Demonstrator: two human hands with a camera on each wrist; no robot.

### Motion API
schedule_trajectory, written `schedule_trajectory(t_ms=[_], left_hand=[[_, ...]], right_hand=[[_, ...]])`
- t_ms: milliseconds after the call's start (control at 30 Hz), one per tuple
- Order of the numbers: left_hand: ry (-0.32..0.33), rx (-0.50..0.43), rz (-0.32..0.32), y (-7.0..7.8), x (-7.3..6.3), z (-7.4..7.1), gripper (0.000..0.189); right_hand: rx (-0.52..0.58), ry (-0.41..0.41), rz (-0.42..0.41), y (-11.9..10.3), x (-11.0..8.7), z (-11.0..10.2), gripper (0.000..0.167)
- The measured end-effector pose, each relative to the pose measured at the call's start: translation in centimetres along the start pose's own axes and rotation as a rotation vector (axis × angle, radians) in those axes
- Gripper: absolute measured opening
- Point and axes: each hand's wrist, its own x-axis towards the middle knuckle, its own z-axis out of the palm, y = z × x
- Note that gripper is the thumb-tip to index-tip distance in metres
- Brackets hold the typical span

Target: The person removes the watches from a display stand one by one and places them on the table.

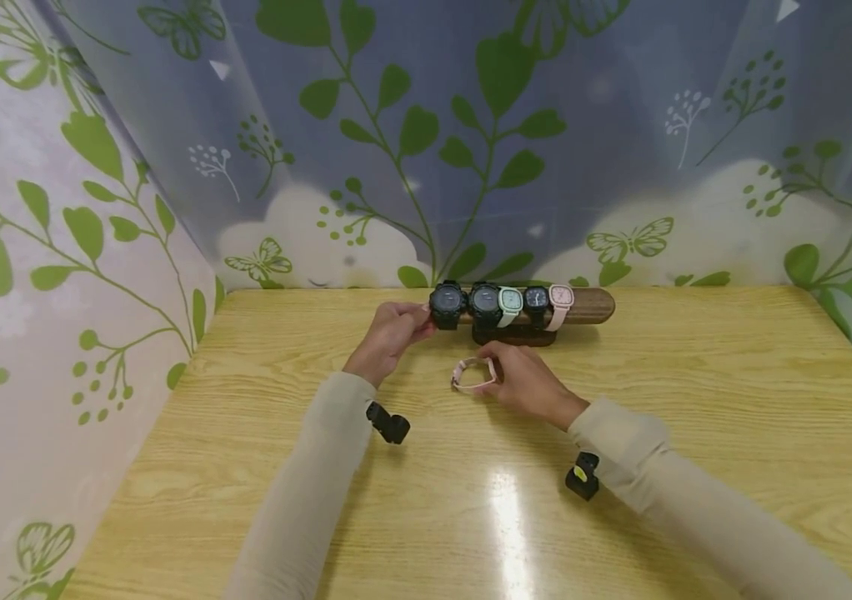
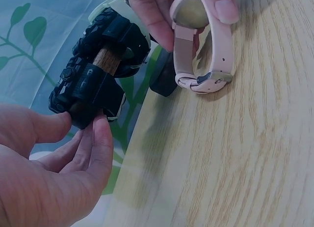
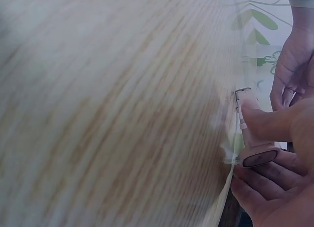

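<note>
A dark wooden watch stand [image 1: 593,307] carries a row of watches at the back of the table. From its left end come two chunky black watches [image 1: 447,300], a mint green watch [image 1: 510,302], a small black square watch [image 1: 537,297] and a pink watch [image 1: 561,297]. My left hand [image 1: 392,336] pinches the stand's left end between thumb and fingertips, against the outermost black watch. In front of the stand, my right hand [image 1: 529,379] holds another pale pink watch [image 2: 222,50] by its case. Its strap is buckled into a loop, hanging downward in the left wrist view.
The light wood table [image 1: 426,500] runs up to a leaf-patterned curtain [image 1: 366,167] right behind the stand. Another patterned curtain [image 1: 21,333] borders the left side. Small black cameras [image 1: 388,423] sit at both wrists.
</note>
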Motion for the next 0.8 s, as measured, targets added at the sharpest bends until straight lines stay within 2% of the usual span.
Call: schedule_trajectory(t_ms=[433, 633, 800], left_hand=[[-0.010, 0.007, 0.009, 0.1, 0.0, -0.1, 0.033], [-0.009, 0.006, 0.006, 0.0, 0.1, 0.0, 0.033], [-0.011, 0.002, 0.011, -0.1, 0.1, -0.1, 0.033]], right_hand=[[-0.029, -0.032, 0.019, 0.1, -0.2, -0.1, 0.057], [-0.003, -0.043, 0.085, 0.4, -1.6, -1.6, 0.065], [0.001, -0.048, 0.125, 1.2, -3.2, -3.7, 0.063]])
